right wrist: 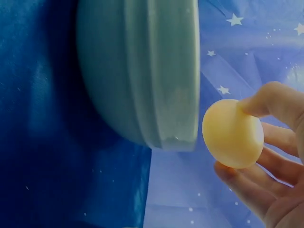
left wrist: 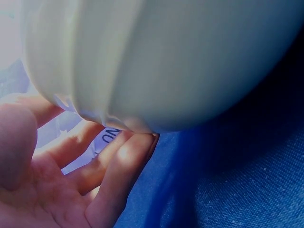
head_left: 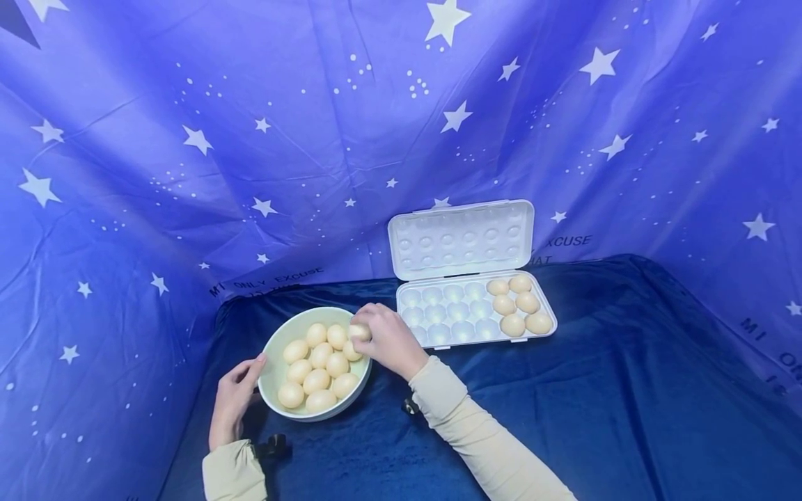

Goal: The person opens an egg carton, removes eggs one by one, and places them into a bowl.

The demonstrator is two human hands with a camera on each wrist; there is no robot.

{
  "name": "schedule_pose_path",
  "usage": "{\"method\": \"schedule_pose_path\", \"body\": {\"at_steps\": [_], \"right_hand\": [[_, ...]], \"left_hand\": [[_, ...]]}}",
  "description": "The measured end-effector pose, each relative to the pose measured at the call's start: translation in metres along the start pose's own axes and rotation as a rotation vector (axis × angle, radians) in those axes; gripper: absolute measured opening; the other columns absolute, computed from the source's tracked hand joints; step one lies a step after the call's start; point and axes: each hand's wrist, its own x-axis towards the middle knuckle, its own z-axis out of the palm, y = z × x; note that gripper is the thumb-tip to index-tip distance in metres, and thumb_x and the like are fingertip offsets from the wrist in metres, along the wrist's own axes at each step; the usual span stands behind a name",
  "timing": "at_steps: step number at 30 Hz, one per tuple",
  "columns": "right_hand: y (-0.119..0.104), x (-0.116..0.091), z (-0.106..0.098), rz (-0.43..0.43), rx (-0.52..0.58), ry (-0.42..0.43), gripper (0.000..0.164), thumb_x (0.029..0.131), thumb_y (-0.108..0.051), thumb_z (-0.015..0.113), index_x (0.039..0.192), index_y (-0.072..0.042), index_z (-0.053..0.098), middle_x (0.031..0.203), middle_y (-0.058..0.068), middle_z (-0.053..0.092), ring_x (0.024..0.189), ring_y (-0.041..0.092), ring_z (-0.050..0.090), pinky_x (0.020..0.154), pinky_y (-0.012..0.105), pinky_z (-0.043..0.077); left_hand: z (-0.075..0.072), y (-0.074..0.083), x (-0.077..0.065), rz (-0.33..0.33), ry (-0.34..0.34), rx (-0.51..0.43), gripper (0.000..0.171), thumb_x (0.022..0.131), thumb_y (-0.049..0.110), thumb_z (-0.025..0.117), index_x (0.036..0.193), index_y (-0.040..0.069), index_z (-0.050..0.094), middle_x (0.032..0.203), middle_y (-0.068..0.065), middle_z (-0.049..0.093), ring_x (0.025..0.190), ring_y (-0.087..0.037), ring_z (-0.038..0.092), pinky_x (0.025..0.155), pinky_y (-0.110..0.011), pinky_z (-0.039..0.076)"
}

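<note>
A pale green bowl [head_left: 271, 383] holds many light-brown eggs [head_left: 316, 380]. At its left side my left hand [head_left: 234, 396] grips the rim, the thumb at the top edge. The left wrist view shows the fingers [left wrist: 118, 166] against the bowl's outer wall [left wrist: 190, 57]. Over the bowl's right rim, my right hand [head_left: 388, 337] pinches one egg [right wrist: 232, 134] between thumb and fingertips. In the right wrist view that egg appears beside the bowl's rim [right wrist: 190, 71], with a narrow gap between. Part of the bowl's right rim lies hidden behind the right hand.
Right of the bowl, a white plastic egg carton [head_left: 443, 344] lies with its lid [head_left: 464, 240] raised. Several eggs [head_left: 514, 325] fill its right columns; the left cups are bare. Dark blue cloth [head_left: 595, 403] covers the table, and a starry curtain [head_left: 351, 139] hangs behind.
</note>
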Motion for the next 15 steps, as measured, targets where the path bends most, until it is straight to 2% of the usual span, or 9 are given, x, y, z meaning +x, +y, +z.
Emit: {"method": "schedule_pose_path", "body": {"at_steps": [5,11,15], "right_hand": [[-0.001,-0.001,0.011,-0.027,-0.043,-0.079,0.026,0.083,-0.019,0.075,0.105,-0.005,0.075,0.107,0.004,0.07,0.102,0.02,0.063,0.091,0.033,0.053],[-0.003,-0.003,0.02,-0.057,-0.08,-0.127,0.024,0.081,-0.015,0.073,0.103,-0.006,0.075,0.108,0.004,0.071,0.107,0.02,0.062,0.097,0.031,0.05],[-0.004,-0.004,0.026,-0.074,-0.156,-0.151,0.023,0.079,-0.014,0.075,0.102,-0.009,0.076,0.108,0.002,0.071,0.106,0.019,0.062,0.095,0.028,0.051]], "left_hand": [[0.0,0.0,0.0,-0.012,0.005,0.006,0.057,0.096,0.046,0.063,0.12,-0.005,0.062,0.087,0.01,0.063,0.074,-0.002,0.063,0.066,-0.025,0.058],[0.001,0.001,0.001,-0.007,0.007,-0.013,0.052,0.096,0.044,0.064,0.117,-0.003,0.063,0.083,0.013,0.063,0.073,-0.002,0.063,0.066,-0.025,0.058],[0.001,0.001,0.001,-0.009,0.012,-0.016,0.049,0.096,0.044,0.064,0.115,-0.001,0.064,0.082,0.014,0.062,0.072,-0.002,0.063,0.066,-0.025,0.058]]}}
